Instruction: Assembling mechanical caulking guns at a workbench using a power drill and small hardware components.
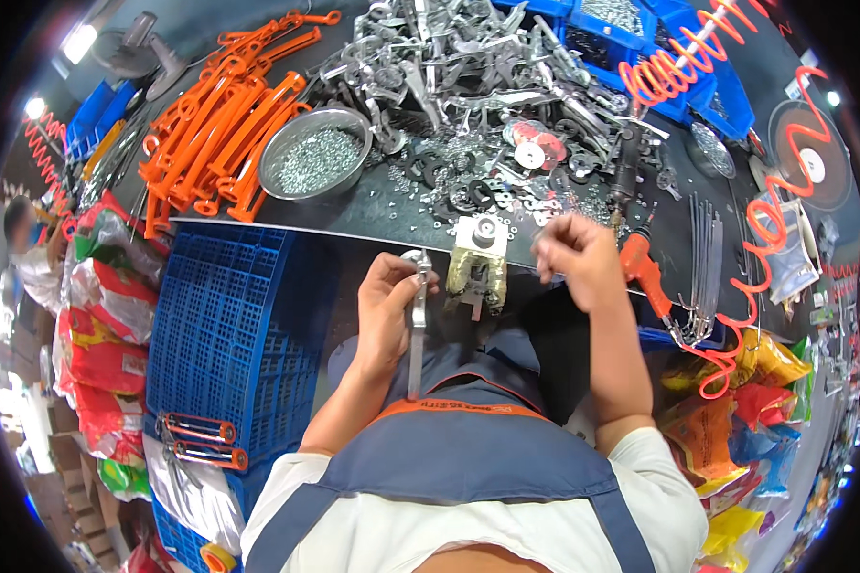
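My left hand (387, 310) is closed around a silver metal lever part (418, 325), held upright in front of the apron, with a long flat strip hanging from its lower end. My right hand (580, 260) hovers by the table edge, thumb and fingers pinched together. Whatever those fingers hold, if anything, is too small to make out. Between the two hands, a metal fixture (478, 263) with a round top piece is fixed at the table's edge. Just beyond it lie scattered washers (535, 202) and black rings (475, 194).
Orange metal frames (225, 134) pile up at the left, beside a steel bowl (315, 153) of small parts. Silver castings (449, 67) heap at the back. An orange power driver (645, 267) and red coiled hoses (769, 229) are at the right. A blue crate (225, 325) stands left.
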A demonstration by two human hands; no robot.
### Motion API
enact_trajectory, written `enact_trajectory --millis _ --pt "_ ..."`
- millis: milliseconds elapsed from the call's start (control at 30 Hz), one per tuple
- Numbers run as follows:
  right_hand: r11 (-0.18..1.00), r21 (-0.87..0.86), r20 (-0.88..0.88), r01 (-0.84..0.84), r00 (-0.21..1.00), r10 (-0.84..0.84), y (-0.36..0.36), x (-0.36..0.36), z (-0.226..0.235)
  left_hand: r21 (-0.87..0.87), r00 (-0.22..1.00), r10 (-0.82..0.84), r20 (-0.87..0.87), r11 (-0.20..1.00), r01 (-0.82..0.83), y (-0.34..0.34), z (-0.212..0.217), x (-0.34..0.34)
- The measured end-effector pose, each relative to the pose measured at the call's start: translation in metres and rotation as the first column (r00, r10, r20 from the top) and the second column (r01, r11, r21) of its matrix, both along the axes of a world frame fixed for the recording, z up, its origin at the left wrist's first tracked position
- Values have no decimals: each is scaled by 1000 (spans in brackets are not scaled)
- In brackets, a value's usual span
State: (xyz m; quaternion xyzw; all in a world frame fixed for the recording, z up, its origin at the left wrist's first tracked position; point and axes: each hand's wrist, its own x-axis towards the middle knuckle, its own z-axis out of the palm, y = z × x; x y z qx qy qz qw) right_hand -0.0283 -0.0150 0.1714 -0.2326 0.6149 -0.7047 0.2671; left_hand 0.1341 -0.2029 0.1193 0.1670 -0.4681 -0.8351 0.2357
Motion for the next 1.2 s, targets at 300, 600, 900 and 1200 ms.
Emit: enact_trajectory --millis 300,600,900,1200 --pt "987 -160 -869 22 471 -152 -44 82 -15 -24 998 60 32 998 -60 8 -9 -5" --pt "995 -89 -972 -48 223 -77 -60 83 -33 22 999 5 35 1000 -6 4 -14 2" --pt "994 -93 -937 -57 342 -68 -43 66 -42 -34 990 -132 -55 991 130 10 0 2" --pt "-318 569 -803 758 595 -20 277 -100 -77 -181 978 -144 -152 977 115 -42 -6 15"
